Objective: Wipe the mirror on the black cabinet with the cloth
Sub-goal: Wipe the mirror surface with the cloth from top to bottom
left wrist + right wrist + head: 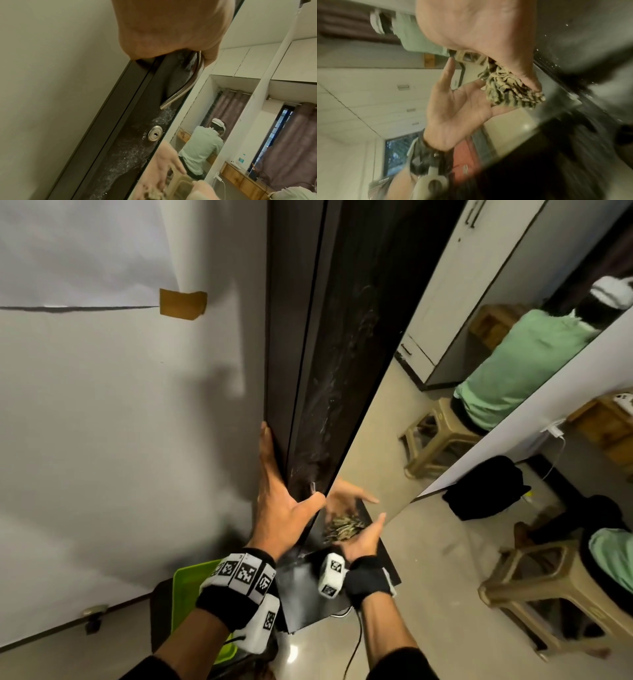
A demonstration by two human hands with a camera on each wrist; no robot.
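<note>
At six o'clock, low on the mirror (428, 371), the right grip (359, 539) presses the bunched cloth (342, 529) flat-fingered while the left grip (277, 501), spread open, braces the black cabinet (342, 354); wiping looks barely begun, the stretch toward one o'clock seemingly undone.

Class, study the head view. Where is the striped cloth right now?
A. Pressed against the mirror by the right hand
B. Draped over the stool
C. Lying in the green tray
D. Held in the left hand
A: the right hand presses the cloth against the mirror, while the left hand rests on the edge of the black cabinet and holds no cloth.
</note>
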